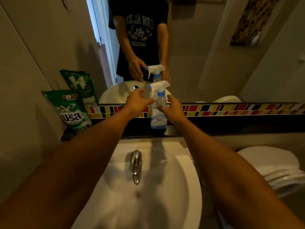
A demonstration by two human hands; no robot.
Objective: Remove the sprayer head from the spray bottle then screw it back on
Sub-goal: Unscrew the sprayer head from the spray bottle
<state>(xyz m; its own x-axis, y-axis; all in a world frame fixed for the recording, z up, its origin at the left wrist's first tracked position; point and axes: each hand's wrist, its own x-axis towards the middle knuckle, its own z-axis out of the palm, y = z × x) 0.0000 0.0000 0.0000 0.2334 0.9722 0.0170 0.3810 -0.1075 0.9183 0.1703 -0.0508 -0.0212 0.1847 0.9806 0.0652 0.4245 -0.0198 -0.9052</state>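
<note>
Past the white sink [186,192], the spray bottle [158,116] stands on the dark bench with its sprayer head [157,87] seemingly on, right hand [173,109] fingers touching its neck, left hand [137,103] spread beside; unscrewing apparently lies ahead.

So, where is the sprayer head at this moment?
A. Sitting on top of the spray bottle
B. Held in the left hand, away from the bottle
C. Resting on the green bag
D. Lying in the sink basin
A: the white sprayer head sits on top of the spray bottle, its blue collar at the neck, with the right hand at the bottle's shoulder and the left hand open beside the trigger.
</note>
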